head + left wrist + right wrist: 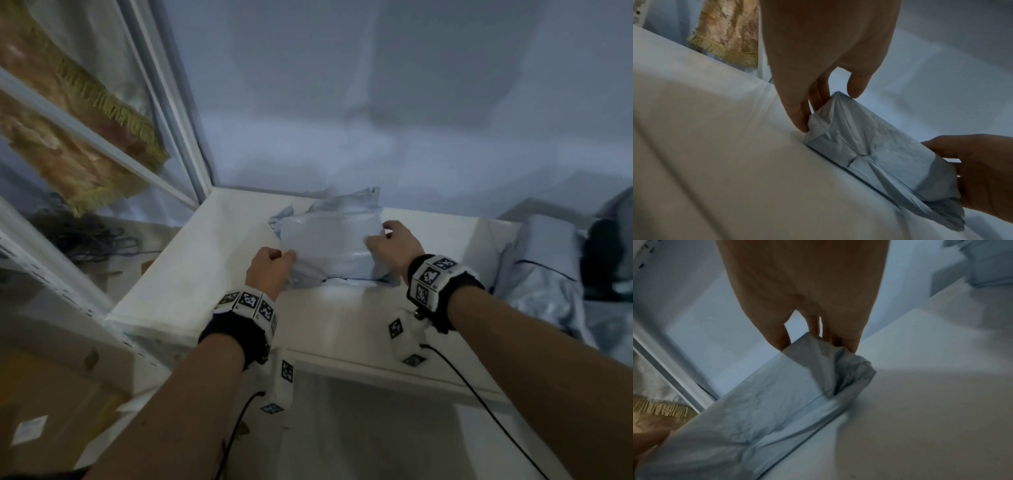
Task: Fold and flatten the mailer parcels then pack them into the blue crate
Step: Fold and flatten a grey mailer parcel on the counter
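A grey plastic mailer parcel (329, 246) lies folded on the white table (212, 260), near its far edge. My left hand (286, 258) grips the parcel's left end; in the left wrist view its fingers (799, 116) and thumb pinch that end of the parcel (869, 146). My right hand (380, 236) grips the right end, and in the right wrist view its fingertips (849, 340) pinch a crumpled flap of the parcel (766, 402). The parcel's long folded edge rests on the table. I see no blue crate in any view.
More grey mailers (541, 274) are heaped at the table's right, with a dark object (603, 253) beyond them. A white wall stands right behind the parcel. Left of the table are a window frame, a fringed curtain (85, 120) and cables on the floor (85, 236).
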The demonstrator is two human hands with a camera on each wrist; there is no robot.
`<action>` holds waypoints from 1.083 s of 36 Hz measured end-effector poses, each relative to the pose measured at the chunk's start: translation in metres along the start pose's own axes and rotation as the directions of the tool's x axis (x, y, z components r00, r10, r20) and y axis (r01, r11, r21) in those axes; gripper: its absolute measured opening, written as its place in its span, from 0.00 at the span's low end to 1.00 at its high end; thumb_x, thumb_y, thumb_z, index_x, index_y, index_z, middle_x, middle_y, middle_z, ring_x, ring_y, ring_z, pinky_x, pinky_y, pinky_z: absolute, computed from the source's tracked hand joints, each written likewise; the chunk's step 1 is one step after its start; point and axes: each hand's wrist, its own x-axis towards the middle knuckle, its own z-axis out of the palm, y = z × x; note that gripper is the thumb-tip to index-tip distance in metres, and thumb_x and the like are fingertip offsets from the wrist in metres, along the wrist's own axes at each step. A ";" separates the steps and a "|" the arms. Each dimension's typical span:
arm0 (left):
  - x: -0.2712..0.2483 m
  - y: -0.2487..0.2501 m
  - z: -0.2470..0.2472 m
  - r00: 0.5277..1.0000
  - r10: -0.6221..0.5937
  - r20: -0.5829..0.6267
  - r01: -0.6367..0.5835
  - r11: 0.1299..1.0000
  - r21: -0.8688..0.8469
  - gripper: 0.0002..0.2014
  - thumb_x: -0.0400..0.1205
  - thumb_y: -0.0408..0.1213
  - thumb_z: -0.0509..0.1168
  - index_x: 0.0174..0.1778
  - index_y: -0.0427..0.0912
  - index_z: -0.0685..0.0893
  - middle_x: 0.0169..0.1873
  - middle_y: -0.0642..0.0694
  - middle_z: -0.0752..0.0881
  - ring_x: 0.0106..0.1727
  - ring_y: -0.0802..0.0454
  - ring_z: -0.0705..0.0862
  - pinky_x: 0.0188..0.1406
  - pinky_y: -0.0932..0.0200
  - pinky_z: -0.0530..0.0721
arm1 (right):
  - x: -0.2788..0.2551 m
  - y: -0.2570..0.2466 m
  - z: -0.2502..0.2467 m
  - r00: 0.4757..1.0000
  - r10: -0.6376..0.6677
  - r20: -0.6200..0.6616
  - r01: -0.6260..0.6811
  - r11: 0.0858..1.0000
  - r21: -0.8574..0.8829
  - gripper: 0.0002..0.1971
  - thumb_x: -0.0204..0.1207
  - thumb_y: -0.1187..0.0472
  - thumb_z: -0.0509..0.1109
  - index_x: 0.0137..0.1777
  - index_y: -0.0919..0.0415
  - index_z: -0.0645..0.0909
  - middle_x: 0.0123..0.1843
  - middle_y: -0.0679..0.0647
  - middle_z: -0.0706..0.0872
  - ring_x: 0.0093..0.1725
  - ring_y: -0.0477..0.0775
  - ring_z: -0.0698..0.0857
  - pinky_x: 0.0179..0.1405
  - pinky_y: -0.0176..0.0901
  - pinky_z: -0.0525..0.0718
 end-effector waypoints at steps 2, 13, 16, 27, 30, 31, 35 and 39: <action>-0.011 0.000 0.008 0.999 0.005 0.031 -0.006 0.999 0.045 0.13 0.80 0.45 0.69 0.53 0.42 0.78 0.54 0.39 0.83 0.57 0.39 0.83 0.61 0.43 0.83 | -0.013 0.014 -0.014 0.999 0.002 0.045 0.000 0.999 -0.044 0.29 0.77 0.48 0.67 0.75 0.61 0.69 0.71 0.60 0.79 0.68 0.63 0.78 0.68 0.54 0.77; -0.041 0.011 0.055 0.991 0.052 0.127 -0.072 0.984 0.164 0.23 0.65 0.58 0.68 0.45 0.42 0.83 0.49 0.36 0.87 0.52 0.37 0.86 0.57 0.41 0.85 | -0.048 0.077 -0.070 0.995 0.064 0.071 -0.065 0.998 0.006 0.31 0.75 0.42 0.70 0.74 0.57 0.71 0.67 0.58 0.82 0.62 0.61 0.82 0.65 0.59 0.81; -0.044 0.016 0.064 0.993 0.057 0.106 -0.076 0.978 0.194 0.17 0.75 0.52 0.70 0.45 0.40 0.81 0.50 0.35 0.86 0.52 0.37 0.85 0.54 0.48 0.84 | -0.049 0.081 -0.073 0.995 0.078 0.070 -0.079 0.997 0.011 0.31 0.76 0.44 0.70 0.74 0.59 0.71 0.68 0.58 0.81 0.63 0.62 0.81 0.66 0.58 0.80; -0.031 0.036 0.087 0.872 0.481 0.092 -0.474 0.784 0.401 0.22 0.84 0.39 0.60 0.75 0.39 0.73 0.76 0.42 0.72 0.76 0.44 0.70 0.78 0.50 0.66 | -0.032 0.057 -0.043 1.000 0.004 -0.031 -0.008 0.991 -0.135 0.40 0.79 0.43 0.63 0.85 0.54 0.50 0.84 0.61 0.54 0.78 0.65 0.67 0.75 0.51 0.67; -0.032 0.029 0.096 0.745 0.602 0.286 -0.616 0.457 0.642 0.22 0.87 0.42 0.53 0.78 0.44 0.69 0.81 0.47 0.65 0.83 0.48 0.60 0.82 0.48 0.52 | -0.031 0.059 -0.029 0.998 -0.070 0.000 0.068 0.978 -0.196 0.38 0.80 0.41 0.62 0.84 0.52 0.51 0.83 0.63 0.54 0.76 0.67 0.70 0.73 0.52 0.69; -0.033 0.028 0.100 0.716 0.608 0.343 -0.638 0.369 0.676 0.22 0.88 0.43 0.51 0.79 0.45 0.68 0.82 0.48 0.63 0.84 0.49 0.57 0.83 0.48 0.49 | -0.031 0.060 -0.025 0.994 -0.105 0.007 0.104 0.971 -0.215 0.38 0.80 0.41 0.62 0.85 0.51 0.51 0.83 0.63 0.54 0.76 0.67 0.69 0.73 0.52 0.68; -0.033 0.025 0.115 0.727 0.515 0.454 -0.632 0.243 0.736 0.24 0.90 0.46 0.43 0.83 0.46 0.59 0.84 0.49 0.56 0.85 0.49 0.51 0.83 0.47 0.45 | -0.033 0.062 -0.017 0.986 -0.167 -0.001 0.160 0.947 -0.277 0.37 0.81 0.42 0.61 0.85 0.52 0.51 0.82 0.64 0.58 0.76 0.66 0.69 0.73 0.51 0.69; -0.028 0.023 0.121 0.759 0.456 0.465 -0.604 0.226 0.764 0.27 0.90 0.48 0.41 0.85 0.45 0.50 0.85 0.47 0.52 0.85 0.47 0.48 0.84 0.44 0.46 | -0.030 0.064 -0.017 0.975 -0.219 0.020 0.215 0.927 -0.306 0.38 0.76 0.37 0.51 0.84 0.56 0.56 0.80 0.63 0.63 0.75 0.68 0.68 0.73 0.57 0.72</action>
